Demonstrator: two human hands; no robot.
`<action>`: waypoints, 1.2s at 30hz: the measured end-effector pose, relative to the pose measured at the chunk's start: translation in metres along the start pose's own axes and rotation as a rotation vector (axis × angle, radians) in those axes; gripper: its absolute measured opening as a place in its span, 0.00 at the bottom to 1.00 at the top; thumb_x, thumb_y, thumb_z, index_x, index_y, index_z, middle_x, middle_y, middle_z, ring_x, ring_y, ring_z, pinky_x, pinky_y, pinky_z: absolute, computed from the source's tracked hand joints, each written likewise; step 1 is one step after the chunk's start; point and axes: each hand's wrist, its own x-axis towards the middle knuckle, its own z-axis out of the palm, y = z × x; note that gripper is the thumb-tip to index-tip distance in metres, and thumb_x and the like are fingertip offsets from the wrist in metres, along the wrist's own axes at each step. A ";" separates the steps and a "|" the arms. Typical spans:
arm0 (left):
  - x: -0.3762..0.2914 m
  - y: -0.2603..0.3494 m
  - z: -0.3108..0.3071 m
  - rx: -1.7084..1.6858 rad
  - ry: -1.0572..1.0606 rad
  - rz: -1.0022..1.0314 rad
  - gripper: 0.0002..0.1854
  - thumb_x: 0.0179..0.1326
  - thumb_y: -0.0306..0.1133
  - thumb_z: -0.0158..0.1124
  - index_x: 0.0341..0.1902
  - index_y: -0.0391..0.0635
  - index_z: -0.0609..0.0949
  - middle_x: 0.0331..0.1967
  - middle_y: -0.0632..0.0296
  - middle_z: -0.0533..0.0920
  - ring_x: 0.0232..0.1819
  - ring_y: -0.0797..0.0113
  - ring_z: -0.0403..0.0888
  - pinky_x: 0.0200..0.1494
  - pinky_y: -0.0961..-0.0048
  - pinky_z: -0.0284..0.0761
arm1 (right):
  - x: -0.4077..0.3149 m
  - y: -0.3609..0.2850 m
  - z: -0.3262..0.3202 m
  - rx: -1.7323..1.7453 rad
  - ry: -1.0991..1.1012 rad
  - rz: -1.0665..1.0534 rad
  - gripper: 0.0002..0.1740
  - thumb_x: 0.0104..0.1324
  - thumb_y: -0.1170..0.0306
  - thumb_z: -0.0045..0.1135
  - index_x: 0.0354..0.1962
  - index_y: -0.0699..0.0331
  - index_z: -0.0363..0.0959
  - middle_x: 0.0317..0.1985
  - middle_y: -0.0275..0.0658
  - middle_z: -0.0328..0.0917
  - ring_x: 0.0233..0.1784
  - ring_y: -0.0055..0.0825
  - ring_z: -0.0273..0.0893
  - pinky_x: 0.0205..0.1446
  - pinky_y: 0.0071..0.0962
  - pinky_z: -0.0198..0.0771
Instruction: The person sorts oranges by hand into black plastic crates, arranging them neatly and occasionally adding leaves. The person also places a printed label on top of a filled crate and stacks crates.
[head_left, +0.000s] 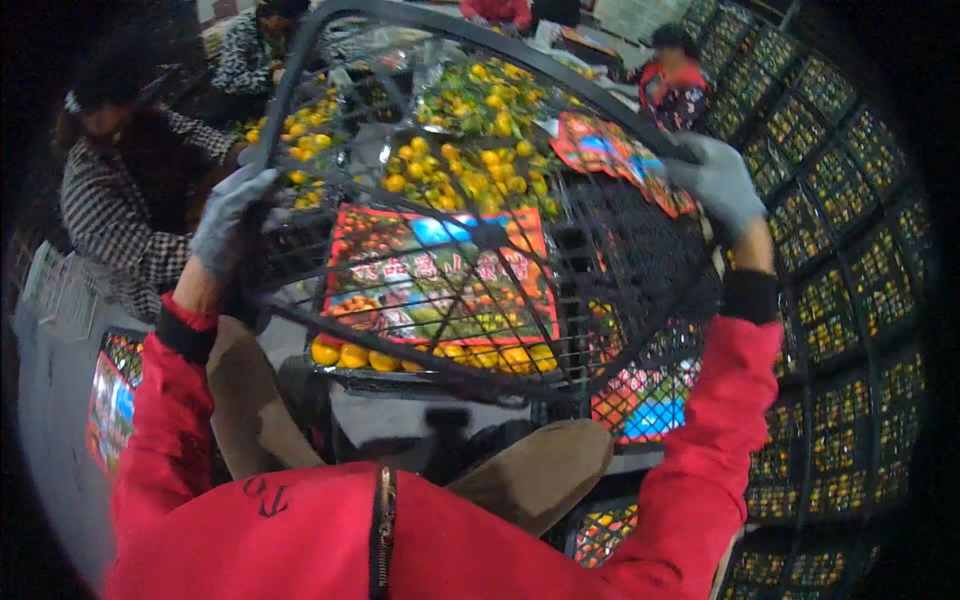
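A black plastic mesh crate (390, 352) is held up and tilted in front of me, blurred by motion. My left hand (234, 214), in a grey glove, grips its left side. At its upper right corner my right hand (716, 180), gloved alike, is closed on the rim. Through the mesh shows a printed sheet (442, 277) with fruit pictures and writing, lying over a row of orange citrus fruits (384, 361). Behind the sheet is a heap of loose citrus fruits (465, 172), and another heap with green leaves (487, 97) lies farther back.
Tall stacks of fruit-filled crates (817, 300) line the right side. A co-worker in a checked sleeve (120, 217) is close on the left; several others are farther back. More printed sheets (600, 154) lie at the right. A crate with a printed sheet (112, 405) stands low at left.
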 end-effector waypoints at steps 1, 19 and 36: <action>0.005 -0.014 -0.007 -0.125 0.075 -0.059 0.11 0.65 0.38 0.60 0.44 0.45 0.80 0.31 0.71 0.79 0.30 0.79 0.75 0.32 0.83 0.70 | 0.018 0.010 0.026 -0.137 0.180 -0.144 0.31 0.59 0.49 0.60 0.53 0.62 0.74 0.45 0.53 0.79 0.46 0.39 0.80 0.52 0.38 0.72; -0.006 -0.270 -0.070 0.086 0.295 -0.587 0.30 0.62 0.34 0.60 0.68 0.44 0.66 0.58 0.59 0.74 0.55 0.69 0.73 0.55 0.73 0.70 | -0.067 0.106 0.331 -0.018 -0.003 0.499 0.19 0.66 0.58 0.53 0.45 0.65 0.70 0.43 0.52 0.76 0.47 0.50 0.74 0.48 0.45 0.69; -0.067 -0.239 -0.017 0.623 0.328 -0.511 0.28 0.69 0.37 0.53 0.70 0.40 0.62 0.63 0.55 0.70 0.63 0.65 0.66 0.64 0.69 0.62 | -0.142 0.048 0.303 -0.222 -0.097 0.698 0.27 0.71 0.58 0.44 0.60 0.67 0.65 0.31 0.46 0.74 0.30 0.44 0.72 0.35 0.38 0.69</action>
